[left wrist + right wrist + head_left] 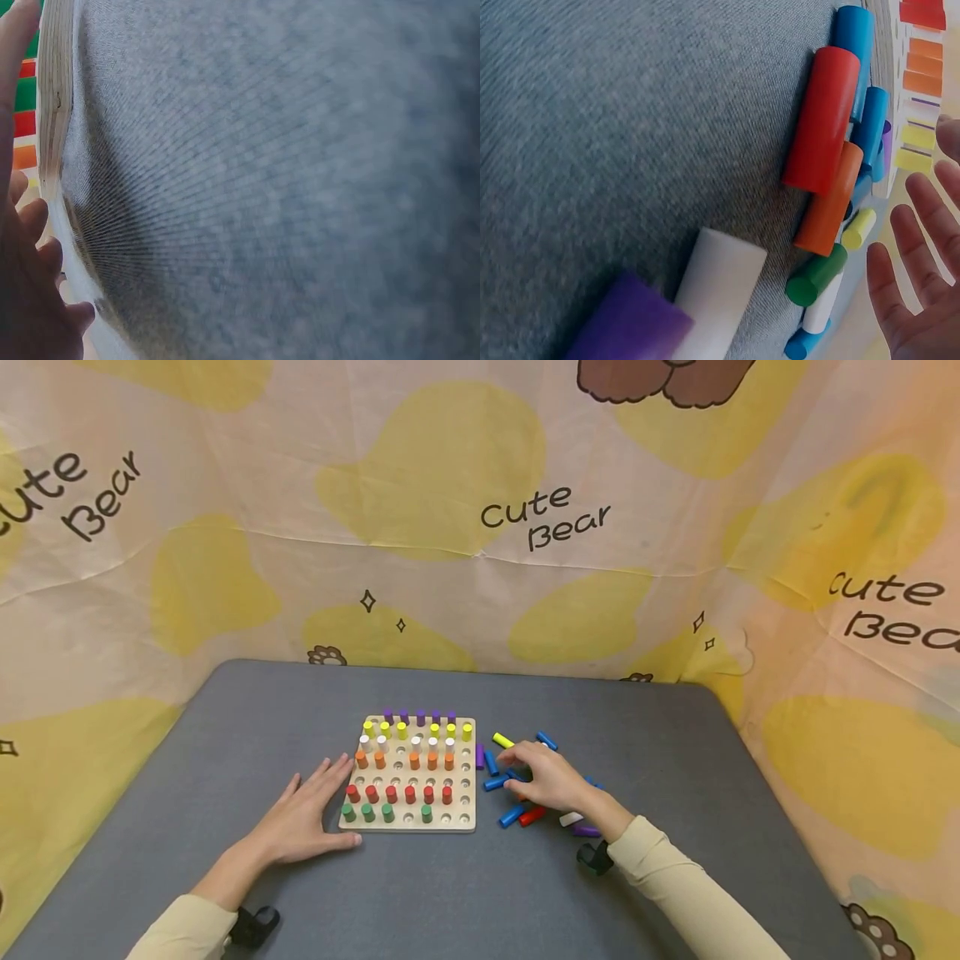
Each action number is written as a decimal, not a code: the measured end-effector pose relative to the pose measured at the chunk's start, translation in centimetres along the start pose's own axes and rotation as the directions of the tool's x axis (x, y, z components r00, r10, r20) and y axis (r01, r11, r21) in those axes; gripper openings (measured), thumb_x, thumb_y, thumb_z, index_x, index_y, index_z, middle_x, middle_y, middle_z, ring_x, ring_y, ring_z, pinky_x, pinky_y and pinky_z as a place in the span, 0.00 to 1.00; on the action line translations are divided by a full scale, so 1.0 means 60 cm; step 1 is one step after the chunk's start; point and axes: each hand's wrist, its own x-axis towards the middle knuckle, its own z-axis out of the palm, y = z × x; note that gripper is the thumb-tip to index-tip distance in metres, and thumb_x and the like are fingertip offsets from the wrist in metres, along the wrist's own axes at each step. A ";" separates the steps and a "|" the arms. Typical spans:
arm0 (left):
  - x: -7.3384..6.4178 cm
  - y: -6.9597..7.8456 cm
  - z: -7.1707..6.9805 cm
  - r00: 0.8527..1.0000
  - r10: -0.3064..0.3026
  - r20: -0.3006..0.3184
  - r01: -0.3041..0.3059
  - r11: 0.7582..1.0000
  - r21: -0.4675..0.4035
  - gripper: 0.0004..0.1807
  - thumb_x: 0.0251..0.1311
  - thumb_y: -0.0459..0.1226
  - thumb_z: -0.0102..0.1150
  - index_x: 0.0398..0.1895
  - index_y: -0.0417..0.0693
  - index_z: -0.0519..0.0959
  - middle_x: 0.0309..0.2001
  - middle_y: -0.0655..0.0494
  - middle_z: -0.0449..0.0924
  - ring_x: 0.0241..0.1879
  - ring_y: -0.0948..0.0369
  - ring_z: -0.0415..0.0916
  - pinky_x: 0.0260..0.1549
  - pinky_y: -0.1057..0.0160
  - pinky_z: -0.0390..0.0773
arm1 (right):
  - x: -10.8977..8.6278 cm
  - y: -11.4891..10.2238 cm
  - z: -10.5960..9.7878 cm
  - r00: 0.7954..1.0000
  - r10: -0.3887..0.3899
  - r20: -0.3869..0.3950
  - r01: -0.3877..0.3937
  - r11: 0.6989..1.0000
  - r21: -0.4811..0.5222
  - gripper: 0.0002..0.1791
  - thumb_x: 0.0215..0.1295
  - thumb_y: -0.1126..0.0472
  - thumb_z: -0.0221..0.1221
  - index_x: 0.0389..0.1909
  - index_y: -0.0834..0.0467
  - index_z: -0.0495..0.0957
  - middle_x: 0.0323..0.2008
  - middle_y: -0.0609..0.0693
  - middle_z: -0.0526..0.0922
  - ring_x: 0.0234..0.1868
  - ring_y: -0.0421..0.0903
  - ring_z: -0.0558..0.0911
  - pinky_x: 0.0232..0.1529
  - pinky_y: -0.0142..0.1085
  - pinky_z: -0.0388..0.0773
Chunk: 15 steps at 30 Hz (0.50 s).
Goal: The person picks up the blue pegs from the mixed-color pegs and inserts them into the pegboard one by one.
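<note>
Bear cloth (435, 468) hangs behind a gray table (420, 902). Left of the wooden board (455, 828), the left hand (303, 822) spreads straight fingers, gripping nothing. On the board, standing pegs (410, 795) make six rows with gaps left; one more row has no pegs at all. Right of the board lie loose pegs (512, 815). Over them, the right hand (551, 777) looks loose and empty, though a light touch is hard to see. Wide table room runs left of the board, then along its near edge.
</note>
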 end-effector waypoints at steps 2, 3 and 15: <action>0.002 -0.001 0.002 1.000 0.002 -0.001 -0.002 1.000 0.003 0.60 0.37 0.69 0.61 0.72 0.52 0.50 0.72 0.49 0.49 0.70 0.45 0.46 0.60 0.33 0.42 | 0.002 0.000 0.003 1.000 0.011 0.009 -0.011 1.000 -0.004 0.18 0.59 0.55 0.62 0.50 0.52 0.74 0.46 0.44 0.78 0.46 0.40 0.75 0.48 0.36 0.75; 0.003 -0.001 0.002 1.000 0.002 -0.001 -0.002 1.000 0.006 0.60 0.37 0.69 0.60 0.72 0.52 0.50 0.72 0.49 0.49 0.70 0.45 0.46 0.60 0.33 0.42 | 0.003 0.000 0.005 1.000 0.014 0.012 -0.014 1.000 -0.006 0.18 0.59 0.55 0.62 0.50 0.52 0.75 0.45 0.44 0.78 0.45 0.39 0.75 0.48 0.36 0.75; 0.008 -0.006 0.006 1.000 0.002 0.010 -0.002 1.000 0.009 0.58 0.40 0.68 0.59 0.72 0.51 0.52 0.71 0.49 0.52 0.69 0.44 0.47 0.62 0.34 0.40 | 0.013 -0.006 0.018 0.999 0.022 0.024 -0.022 0.999 -0.031 0.14 0.58 0.56 0.62 0.45 0.53 0.77 0.37 0.43 0.77 0.38 0.40 0.74 0.40 0.32 0.74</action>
